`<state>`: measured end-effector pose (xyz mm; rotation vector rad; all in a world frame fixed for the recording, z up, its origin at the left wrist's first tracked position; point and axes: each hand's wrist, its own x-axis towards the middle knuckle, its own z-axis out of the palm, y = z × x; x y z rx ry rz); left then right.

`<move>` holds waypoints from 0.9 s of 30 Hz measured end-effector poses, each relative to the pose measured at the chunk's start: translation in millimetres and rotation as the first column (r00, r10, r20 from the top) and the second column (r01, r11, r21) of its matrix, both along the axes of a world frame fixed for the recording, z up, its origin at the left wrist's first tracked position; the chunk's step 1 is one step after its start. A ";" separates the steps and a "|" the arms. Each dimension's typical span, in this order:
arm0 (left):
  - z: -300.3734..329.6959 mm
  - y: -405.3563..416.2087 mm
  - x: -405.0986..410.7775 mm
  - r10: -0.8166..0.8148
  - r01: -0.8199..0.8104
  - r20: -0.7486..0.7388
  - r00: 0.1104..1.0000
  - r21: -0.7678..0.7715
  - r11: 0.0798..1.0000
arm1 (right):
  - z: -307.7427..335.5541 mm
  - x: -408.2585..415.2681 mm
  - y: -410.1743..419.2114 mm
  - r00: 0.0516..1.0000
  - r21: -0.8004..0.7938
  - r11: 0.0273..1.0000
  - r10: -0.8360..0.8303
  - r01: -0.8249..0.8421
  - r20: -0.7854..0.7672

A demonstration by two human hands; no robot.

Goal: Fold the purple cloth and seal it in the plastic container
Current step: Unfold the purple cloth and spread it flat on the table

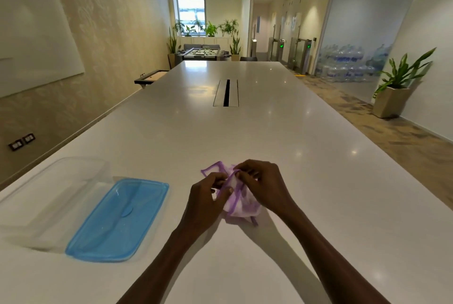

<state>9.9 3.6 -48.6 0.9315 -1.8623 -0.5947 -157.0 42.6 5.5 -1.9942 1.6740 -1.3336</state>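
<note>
both hands (208, 195) on purple cloth (241, 202)

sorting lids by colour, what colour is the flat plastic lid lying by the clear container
Translucent blue plastic lid, clearest in the head view.

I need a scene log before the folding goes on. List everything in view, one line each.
cloth: one, white with purple trim, bunched on the table between both hands
container: one, clear plastic, open, near left of the table
lid: one, blue, flat on the table against the container's right side
table: one, white, long, runs away from the camera
cable hatch: one, grey, table centre
potted plant: one, green, floor at right; more stand by the far window
water bottles: many, clear blue, stacked at far right
whiteboard: one, white, left wall
left hand: one, fingers pinching the cloth's trim
right hand: one, gripping the cloth
</note>
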 end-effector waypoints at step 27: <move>111.9 -59.5 -25.1 0.029 0.017 0.128 0.991 -0.341 0.940 | 141.3 -82.2 10.5 0.957 -0.376 0.880 -0.252 0.289 0.146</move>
